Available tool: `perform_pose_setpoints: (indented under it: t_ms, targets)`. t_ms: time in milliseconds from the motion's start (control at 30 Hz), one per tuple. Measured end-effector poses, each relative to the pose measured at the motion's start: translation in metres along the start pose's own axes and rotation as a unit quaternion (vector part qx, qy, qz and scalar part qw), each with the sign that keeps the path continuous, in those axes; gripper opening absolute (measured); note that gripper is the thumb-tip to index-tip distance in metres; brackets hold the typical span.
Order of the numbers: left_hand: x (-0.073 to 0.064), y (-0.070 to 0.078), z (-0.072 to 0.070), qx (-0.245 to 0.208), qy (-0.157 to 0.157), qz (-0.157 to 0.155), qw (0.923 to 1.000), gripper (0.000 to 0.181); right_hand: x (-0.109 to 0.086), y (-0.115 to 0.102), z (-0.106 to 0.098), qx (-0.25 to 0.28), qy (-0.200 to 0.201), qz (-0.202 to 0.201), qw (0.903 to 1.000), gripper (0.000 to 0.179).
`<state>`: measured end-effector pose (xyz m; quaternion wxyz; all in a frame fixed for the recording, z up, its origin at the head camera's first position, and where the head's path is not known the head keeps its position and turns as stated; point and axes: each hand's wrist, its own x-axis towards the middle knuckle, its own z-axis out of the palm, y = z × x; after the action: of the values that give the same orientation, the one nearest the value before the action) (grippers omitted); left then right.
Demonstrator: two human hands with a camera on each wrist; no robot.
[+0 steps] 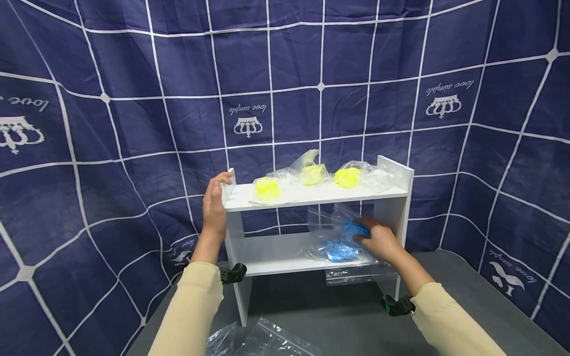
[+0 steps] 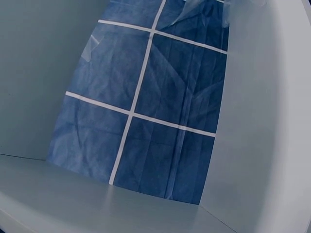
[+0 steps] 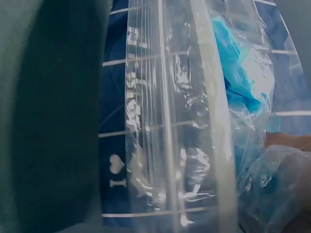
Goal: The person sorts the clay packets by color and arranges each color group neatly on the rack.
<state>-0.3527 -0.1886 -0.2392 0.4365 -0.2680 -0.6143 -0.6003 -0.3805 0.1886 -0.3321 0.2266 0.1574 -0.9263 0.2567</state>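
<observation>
A small white two-tier shelf [image 1: 271, 254] stands in front of me. My left hand [image 1: 214, 210] grips the top of its left side panel, fingers over the edge. On the lower board, my right hand [image 1: 378, 240] pinches a clear plastic bag with blue contents [image 1: 355, 229]. Just below and left of it lies another bag of blue material [image 1: 339, 250]. A transparent zip strip [image 1: 356, 275] hangs over the lower board's front edge; the right wrist view shows this zip strip [image 3: 167, 116] close up. Plastic partly covers the right fingers there.
Three clear bags with yellow lumps, left [image 1: 268, 189], middle [image 1: 313, 174] and right [image 1: 347, 177], lie on the top board. Flat transparent bags [image 1: 276, 341] lie on the dark table [image 1: 329, 316] in front. A blue gridded curtain [image 1: 294, 59] hangs behind and at both sides.
</observation>
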Motion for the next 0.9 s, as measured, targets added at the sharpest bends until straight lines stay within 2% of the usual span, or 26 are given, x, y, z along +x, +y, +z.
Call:
perform_pose_setpoints:
  t_ms: [133,367,467,533,567,633,700,767,800,833,900]
  targets:
    - [0.004,-0.019,-0.004,0.001,0.006,0.007,1.0000,0.039,0.000,0.002,0.004,0.003,-0.004,0.005,1.0000,0.049]
    - [0.003,-0.025,-0.004,-0.006,0.001,0.013,0.9999,0.041,-0.004,0.002,0.006,-0.019,0.018,0.000,0.9997,0.052]
    - [0.002,-0.026,-0.005,-0.005,0.002,0.009,0.9999,0.040,-0.006,-0.002,0.005,-0.022,0.057,-0.018,0.9980,0.048]
    - [0.002,-0.025,-0.005,-0.002,0.004,0.006,1.0000,0.039,-0.009,-0.008,0.003,-0.025,0.117,-0.044,0.9918,0.037]
    - [0.001,-0.023,-0.004,-0.002,0.004,0.003,1.0000,0.039,-0.010,-0.011,0.000,-0.019,0.155,-0.062,0.9858,0.031]
    - [0.000,-0.016,-0.003,-0.010,0.003,-0.003,0.9999,0.040,-0.014,-0.020,-0.008,0.004,0.245,-0.108,0.9634,0.027]
    - [-0.002,-0.007,-0.001,-0.011,0.000,-0.002,0.9999,0.040,-0.017,-0.030,-0.021,0.030,0.331,-0.160,0.9296,0.028]
    - [-0.003,0.002,0.000,-0.013,-0.006,0.001,0.9999,0.039,-0.017,-0.039,-0.037,0.059,0.390,-0.208,0.8952,0.029]
    - [-0.003,0.005,0.001,-0.013,-0.007,0.003,0.9999,0.039,-0.016,-0.044,-0.045,0.068,0.411,-0.223,0.8812,0.028]
    - [-0.003,0.007,0.001,-0.010,-0.006,0.005,0.9999,0.039,-0.014,-0.047,-0.054,0.074,0.425,-0.230,0.8721,0.029]
    - [-0.001,0.005,0.000,-0.009,-0.004,0.010,0.9999,0.038,-0.009,-0.052,-0.071,0.080,0.436,-0.227,0.8668,0.033]
